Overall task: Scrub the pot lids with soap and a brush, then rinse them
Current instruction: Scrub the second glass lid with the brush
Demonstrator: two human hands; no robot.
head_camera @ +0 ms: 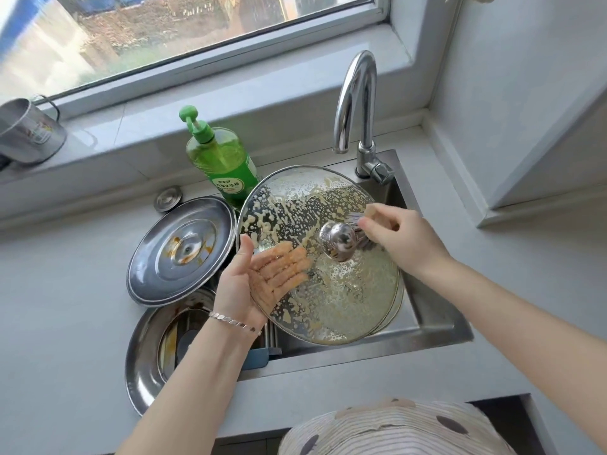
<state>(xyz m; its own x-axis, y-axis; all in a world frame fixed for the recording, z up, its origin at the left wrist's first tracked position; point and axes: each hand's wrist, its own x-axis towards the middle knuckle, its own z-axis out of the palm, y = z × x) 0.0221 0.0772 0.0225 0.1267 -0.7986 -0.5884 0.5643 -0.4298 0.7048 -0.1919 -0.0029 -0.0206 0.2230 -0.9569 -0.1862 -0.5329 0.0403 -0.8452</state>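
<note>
A round glass pot lid (331, 290) with a steel knob (338, 241) is tilted over the sink, covered in yellowish soap foam. My left hand (244, 284) supports it from below at its left rim; the fingers show through the glass. My right hand (397, 238) grips a brush (359, 226) with its bristles against the lid beside the knob. A steel lid (180, 251) with orange stains lies to the left, partly resting on a second steel lid (144, 359) nearer me. A green soap pump bottle (223, 162) stands behind the lids.
The chrome faucet (358, 103) arches over the steel sink (437, 323); no water runs. A small round metal cap (168, 198) lies on the grey counter. A metal mug (28, 129) sits on the windowsill at left. A wall corner is at right.
</note>
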